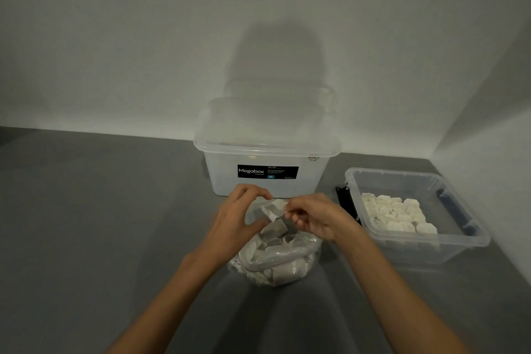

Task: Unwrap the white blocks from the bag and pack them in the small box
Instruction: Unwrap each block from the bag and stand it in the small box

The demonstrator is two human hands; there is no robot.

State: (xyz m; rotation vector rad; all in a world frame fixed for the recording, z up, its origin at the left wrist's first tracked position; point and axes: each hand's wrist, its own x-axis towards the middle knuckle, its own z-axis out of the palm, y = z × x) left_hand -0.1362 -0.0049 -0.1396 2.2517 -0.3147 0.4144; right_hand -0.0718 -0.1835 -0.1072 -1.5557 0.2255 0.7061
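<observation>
A clear plastic bag (275, 261) full of wrapped white blocks lies on the grey table in front of me. Above it I hold one wrapped white block (275, 209) between both hands. My left hand (235, 224) pinches the wrapper at its left side, fingers curled. My right hand (313, 217) pinches the block's right end between thumb and fingers. The small clear box (471, 238) sits to the right, and several unwrapped white blocks (396, 214) are packed in rows on its floor.
A large clear lidded storage box (267, 149) with a black Megabox label stands behind the bag against the wall. A black object (346, 201) lies between my right hand and the small box. White walls close the back and right sides.
</observation>
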